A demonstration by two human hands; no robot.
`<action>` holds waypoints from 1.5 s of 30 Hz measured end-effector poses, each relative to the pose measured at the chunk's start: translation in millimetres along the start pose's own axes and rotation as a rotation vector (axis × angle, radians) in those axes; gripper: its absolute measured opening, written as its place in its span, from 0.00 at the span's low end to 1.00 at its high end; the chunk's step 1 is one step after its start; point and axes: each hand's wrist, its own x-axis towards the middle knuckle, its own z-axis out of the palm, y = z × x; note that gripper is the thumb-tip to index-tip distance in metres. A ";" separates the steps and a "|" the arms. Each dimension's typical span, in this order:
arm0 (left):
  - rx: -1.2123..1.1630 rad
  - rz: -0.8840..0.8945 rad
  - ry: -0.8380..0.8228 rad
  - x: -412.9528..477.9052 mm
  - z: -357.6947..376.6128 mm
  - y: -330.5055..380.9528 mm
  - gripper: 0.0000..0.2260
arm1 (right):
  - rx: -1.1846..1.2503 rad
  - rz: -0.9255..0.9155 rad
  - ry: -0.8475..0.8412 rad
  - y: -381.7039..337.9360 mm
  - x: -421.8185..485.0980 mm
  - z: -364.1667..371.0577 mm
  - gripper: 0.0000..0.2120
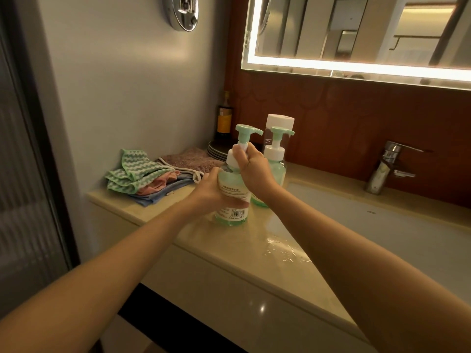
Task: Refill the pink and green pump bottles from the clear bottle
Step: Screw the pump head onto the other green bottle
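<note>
A green pump bottle (pixel 233 207) with a white label stands on the beige counter (pixel 229 240) near the sink's left rim. My left hand (pixel 207 189) grips its body from the left. My right hand (pixel 251 165) grips its white pump collar (pixel 232 159), just under the green pump head (pixel 248 131). The collar looks tilted and slightly lifted off the neck. A second green pump bottle (pixel 275 161) stands right behind it. Behind that rises a tall clear bottle with a white cap (pixel 279 123). No pink bottle is in view.
A pile of folded cloths (pixel 150 174) lies at the counter's left end, with stacked dark plates (pixel 216 150) and a dark bottle (pixel 224 118) in the corner. The white sink (pixel 369 225) and chrome tap (pixel 387 166) are to the right. Water glistens on the front rim (pixel 283 248).
</note>
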 end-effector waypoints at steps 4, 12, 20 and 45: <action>-0.243 -0.010 -0.330 -5.2 -22.0 0.5 0.30 | 0.003 -0.002 -0.003 0.2 -0.1 0.9 0.17; 0.121 0.050 0.172 -3.7 11.3 3.7 0.34 | -0.067 -0.019 0.046 1.6 -0.1 0.8 0.17; -0.156 0.043 -0.117 -8.5 -10.4 -6.8 0.29 | -0.058 -0.004 0.030 0.6 -2.1 0.9 0.17; -0.016 0.021 0.196 -7.5 20.0 -6.6 0.34 | -0.169 0.004 0.085 -0.5 -0.4 2.6 0.20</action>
